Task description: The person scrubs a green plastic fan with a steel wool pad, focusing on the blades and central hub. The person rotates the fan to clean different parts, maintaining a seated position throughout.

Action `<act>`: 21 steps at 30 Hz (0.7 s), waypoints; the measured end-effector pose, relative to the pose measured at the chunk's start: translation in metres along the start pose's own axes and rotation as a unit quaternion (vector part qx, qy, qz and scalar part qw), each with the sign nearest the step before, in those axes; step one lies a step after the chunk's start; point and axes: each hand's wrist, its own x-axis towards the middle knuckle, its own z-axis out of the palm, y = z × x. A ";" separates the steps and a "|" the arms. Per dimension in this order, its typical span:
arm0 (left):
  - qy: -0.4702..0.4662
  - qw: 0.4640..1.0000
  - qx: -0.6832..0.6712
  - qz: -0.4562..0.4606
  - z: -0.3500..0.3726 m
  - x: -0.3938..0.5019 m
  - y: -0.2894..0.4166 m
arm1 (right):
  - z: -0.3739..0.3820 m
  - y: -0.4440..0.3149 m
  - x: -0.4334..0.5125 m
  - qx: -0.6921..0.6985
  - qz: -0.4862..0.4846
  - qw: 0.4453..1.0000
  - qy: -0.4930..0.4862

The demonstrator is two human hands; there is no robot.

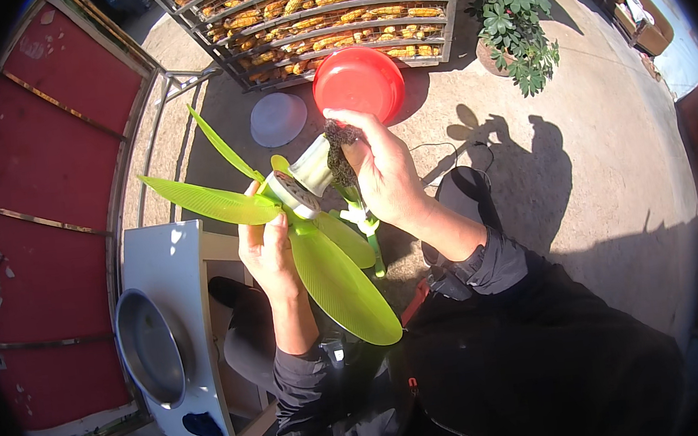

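A fan with lime-green leaf-shaped blades [346, 287] is before me, its blades spread out around the hub. My left hand [270, 251] grips one blade near its root, beside the round whitish hub part [293, 193]. Behind the hub is a pale cylindrical motor housing [312, 165]. My right hand [385, 167] holds a dark, fuzzy cloth or scrubbing pad [341, 155] against the housing's end. Below my right fingers, part of the green stand [360, 220] shows; the blades and hands hide the rest.
A red basin [358, 84] and a whitish bowl [278, 119] stand near a slatted corn crib [331, 27]. On my left, a white table [160, 255] bears a metal basin [150, 347] and dark cloths [204, 426]. A thin cable [456, 151] and a potted plant [519, 25] are to the right.
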 end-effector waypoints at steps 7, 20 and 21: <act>0.007 0.999 0.030 0.007 -0.003 0.001 0.006 | 0.010 0.001 -0.006 -0.071 -0.150 0.983 -0.075; 0.031 0.997 0.073 0.017 0.007 0.001 0.009 | 0.032 0.011 -0.015 0.074 -0.032 0.996 0.041; 0.034 0.997 0.069 0.005 0.008 0.001 0.009 | 0.032 0.009 -0.017 0.106 -0.010 0.993 0.041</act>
